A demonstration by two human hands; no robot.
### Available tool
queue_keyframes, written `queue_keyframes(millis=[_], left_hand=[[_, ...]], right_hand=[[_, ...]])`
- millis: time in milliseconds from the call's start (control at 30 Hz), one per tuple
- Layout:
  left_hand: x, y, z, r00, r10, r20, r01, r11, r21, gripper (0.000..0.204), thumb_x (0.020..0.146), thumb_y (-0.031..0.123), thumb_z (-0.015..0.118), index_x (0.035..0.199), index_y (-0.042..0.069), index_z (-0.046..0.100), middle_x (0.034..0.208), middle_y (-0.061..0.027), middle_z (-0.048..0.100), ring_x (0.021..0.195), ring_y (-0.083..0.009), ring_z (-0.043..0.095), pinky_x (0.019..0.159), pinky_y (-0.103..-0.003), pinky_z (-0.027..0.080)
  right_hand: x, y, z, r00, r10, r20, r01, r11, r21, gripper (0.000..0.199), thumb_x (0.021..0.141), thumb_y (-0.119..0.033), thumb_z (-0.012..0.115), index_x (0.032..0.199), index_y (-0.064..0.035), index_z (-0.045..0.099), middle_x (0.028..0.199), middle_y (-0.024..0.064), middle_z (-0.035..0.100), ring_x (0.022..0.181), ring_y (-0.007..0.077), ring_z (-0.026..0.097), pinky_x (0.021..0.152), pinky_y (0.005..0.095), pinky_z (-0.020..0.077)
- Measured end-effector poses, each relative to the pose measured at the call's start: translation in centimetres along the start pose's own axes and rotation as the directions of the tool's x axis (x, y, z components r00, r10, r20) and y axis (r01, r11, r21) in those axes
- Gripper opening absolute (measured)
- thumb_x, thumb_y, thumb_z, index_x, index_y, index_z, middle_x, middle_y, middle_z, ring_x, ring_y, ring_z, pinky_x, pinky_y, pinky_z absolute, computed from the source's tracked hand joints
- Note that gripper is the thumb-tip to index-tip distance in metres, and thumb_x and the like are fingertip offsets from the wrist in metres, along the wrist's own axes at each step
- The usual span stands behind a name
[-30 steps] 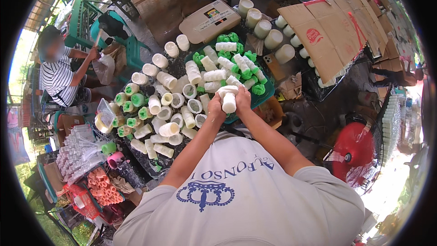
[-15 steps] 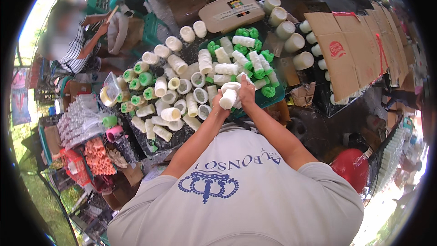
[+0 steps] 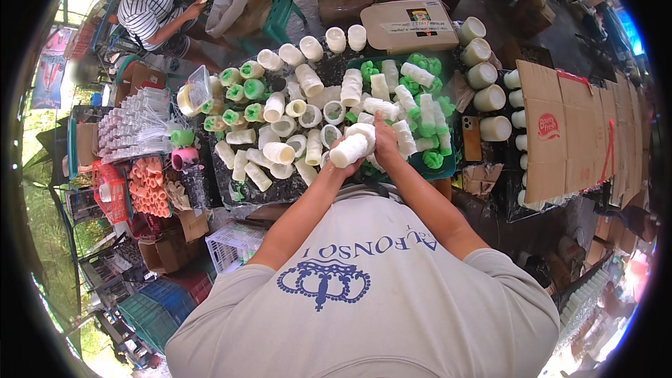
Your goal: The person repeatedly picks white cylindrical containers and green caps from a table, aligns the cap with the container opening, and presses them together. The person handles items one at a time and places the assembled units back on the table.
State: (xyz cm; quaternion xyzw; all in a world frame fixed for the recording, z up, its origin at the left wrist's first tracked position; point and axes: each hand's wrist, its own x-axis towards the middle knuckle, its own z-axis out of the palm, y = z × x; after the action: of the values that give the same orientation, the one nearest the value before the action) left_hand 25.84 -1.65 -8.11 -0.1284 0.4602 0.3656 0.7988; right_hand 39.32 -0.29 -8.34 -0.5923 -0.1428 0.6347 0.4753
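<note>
Both my hands are closed on a white, waxy, ridged cylinder (image 3: 348, 152) like a pillar candle, tilted with its blunt end toward my body. My left hand (image 3: 352, 166) wraps its near side from below. My right hand (image 3: 384, 138) grips from the other side, thumb pointing away from me; its fingers are partly hidden. Just beyond lies a dark green tray (image 3: 450, 145) of white cylinders and bright green ruffled pieces (image 3: 433, 159). Left of my hands, several hollow white cups (image 3: 331, 113) and solid-looking cylinders (image 3: 309, 80) crowd the black tabletop.
Cream cylinders (image 3: 489, 96) line the right side, by a phone (image 3: 471, 138) and a tall cardboard sheet (image 3: 560, 133). A cardboard piece (image 3: 410, 26) lies at the back. Orange tubes (image 3: 148, 185) and clear plastic items (image 3: 133, 122) sit left. A person (image 3: 157, 10) works at the far left.
My view has swung to the right, so the table appears shifted and straighter. The cylinder stays in both hands and now shows more of its side.
</note>
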Motion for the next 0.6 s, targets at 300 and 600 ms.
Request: queue_keyframes(millis=[300,600], left_hand=[[-0.1,1.5,-2.1,0.995,0.095,0.042,-0.1,0.987,0.129,0.039,0.107,0.039,0.042,0.124,0.011,0.063,0.107,-0.0083,0.073,0.092,-0.0257,0.074,0.073,-0.042,0.063],[-3.3,4.9,-0.1,0.976,0.168,0.139,-0.202,0.936,0.288,0.05,0.111,0.043,0.034,0.123,0.001,0.058,0.101,-0.0152,0.071,0.081,-0.0281,0.074,0.061,-0.043,0.063]], right_hand=[[0.4,1.4,1.2,0.99,-0.142,0.016,0.142,0.977,-0.161,0.058,0.104,-0.05,0.055,0.073,-0.0027,0.067,0.071,0.0036,0.065,0.064,0.0123,0.057,0.06,0.0315,0.0469],[-0.6,2.3,4.1,0.976,-0.204,0.082,0.204,0.979,-0.003,0.056,0.105,-0.046,0.055,0.067,-0.0066,0.063,0.064,-0.0009,0.06,0.057,0.0076,0.051,0.052,0.0287,0.0406]])
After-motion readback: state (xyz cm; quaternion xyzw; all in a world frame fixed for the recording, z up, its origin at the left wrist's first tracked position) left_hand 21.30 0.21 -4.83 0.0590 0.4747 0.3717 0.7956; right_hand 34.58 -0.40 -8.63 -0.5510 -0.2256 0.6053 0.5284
